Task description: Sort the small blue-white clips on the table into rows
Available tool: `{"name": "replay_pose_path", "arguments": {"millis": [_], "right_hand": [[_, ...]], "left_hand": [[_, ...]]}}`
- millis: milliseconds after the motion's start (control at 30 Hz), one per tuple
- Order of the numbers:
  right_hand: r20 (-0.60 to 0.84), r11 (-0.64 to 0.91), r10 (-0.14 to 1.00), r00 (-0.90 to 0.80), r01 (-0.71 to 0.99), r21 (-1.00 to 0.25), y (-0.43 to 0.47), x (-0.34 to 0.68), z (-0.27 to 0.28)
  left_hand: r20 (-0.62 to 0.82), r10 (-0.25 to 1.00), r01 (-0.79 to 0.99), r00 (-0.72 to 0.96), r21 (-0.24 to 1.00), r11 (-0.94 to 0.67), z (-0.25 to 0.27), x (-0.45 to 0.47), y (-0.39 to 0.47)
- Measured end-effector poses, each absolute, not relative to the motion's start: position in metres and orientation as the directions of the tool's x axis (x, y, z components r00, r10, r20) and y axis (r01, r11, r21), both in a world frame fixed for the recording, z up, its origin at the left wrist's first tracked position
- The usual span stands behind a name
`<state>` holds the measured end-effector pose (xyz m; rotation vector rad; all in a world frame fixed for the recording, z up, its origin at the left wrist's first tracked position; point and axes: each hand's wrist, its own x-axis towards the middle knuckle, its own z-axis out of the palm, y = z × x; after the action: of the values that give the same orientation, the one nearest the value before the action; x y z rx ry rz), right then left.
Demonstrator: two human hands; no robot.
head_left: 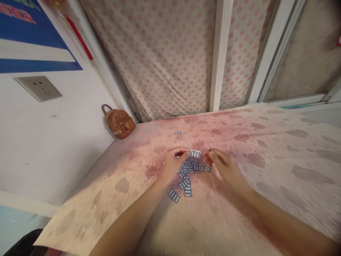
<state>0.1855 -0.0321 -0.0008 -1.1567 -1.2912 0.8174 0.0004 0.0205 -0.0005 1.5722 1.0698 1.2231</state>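
My left hand (174, 161) is closed, with thumb and fingers pinching a small blue-and-white striped piece (195, 154) above the bed-like covered surface. Just to its right, my right hand (223, 165) has its thumb and fingers pressed together; whatever they hold, if anything, is too small to name. Beneath and between both hands lies a loose pile of similar blue-and-white pieces (188, 169), some overlapping. One piece (174, 196) sits apart at the near side of the pile, and another (177, 133) lies alone farther back.
A pale cloth with leaf-like spots (266, 192) covers the surface. At the back left corner a small brown backpack-shaped bag (120, 123) leans by the wall. Behind hangs a dotted curtain (173, 64) in a white frame. A wall socket (38, 88) is at left.
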Motion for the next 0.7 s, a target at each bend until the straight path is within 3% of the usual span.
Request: {"name": "replay_pose_path", "arguments": {"millis": [100,200,700], "right_hand": [[0.297,0.279,0.941,0.161,0.128,-0.952,-0.031,0.187,0.000],[0.309,0.291,0.943,0.128,0.142,-0.946,-0.031,0.189,0.000],[0.342,0.326,0.939,0.044,0.208,-0.922,-0.032,0.192,-0.001]], "left_hand": [[0.187,0.980,0.126,0.072,0.973,-0.195,-0.001,-0.012,0.056],[0.120,0.992,0.258,-0.046,0.961,-0.104,-0.004,-0.023,0.100],[-0.008,0.980,0.491,-0.197,0.865,0.105,-0.036,-0.018,0.202]]}}
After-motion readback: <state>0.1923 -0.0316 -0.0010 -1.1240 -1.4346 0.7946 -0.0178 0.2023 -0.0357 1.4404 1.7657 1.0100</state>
